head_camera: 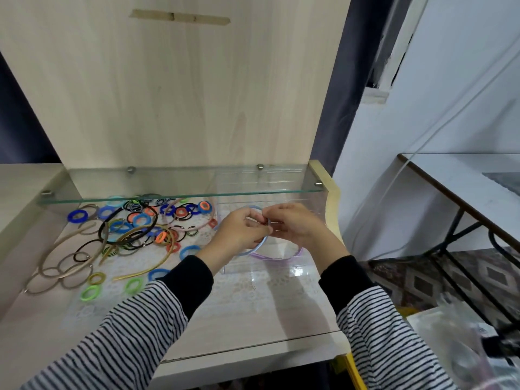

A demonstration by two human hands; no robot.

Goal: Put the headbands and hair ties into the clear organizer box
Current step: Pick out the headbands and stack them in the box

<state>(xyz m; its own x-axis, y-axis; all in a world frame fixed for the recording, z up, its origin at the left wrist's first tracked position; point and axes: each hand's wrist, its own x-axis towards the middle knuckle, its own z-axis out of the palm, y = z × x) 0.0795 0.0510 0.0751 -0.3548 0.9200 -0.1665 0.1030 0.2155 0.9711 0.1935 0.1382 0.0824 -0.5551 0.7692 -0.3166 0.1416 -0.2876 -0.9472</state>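
Note:
A clear organizer box [304, 267] stands on the right of the desk, partly under a glass shelf. Both hands hover over it and pinch a light blue headband [260, 243]: my left hand [239, 233] grips its near side, my right hand [292, 225] its far end. A purple headband [277, 257] lies inside the box below them. To the left, a pile of hair ties [140, 220] in blue, orange, green and black is mixed with a black headband [129, 237], beige headbands [60, 250] and a yellow-green headband [146, 270].
The glass shelf [180, 180] spans the desk just above the pile and the box's far side. A wooden back panel [168, 94] rises behind. A white side table [464, 190] with dark legs stands to the right, and plastic-wrapped items [461, 344] lie at lower right.

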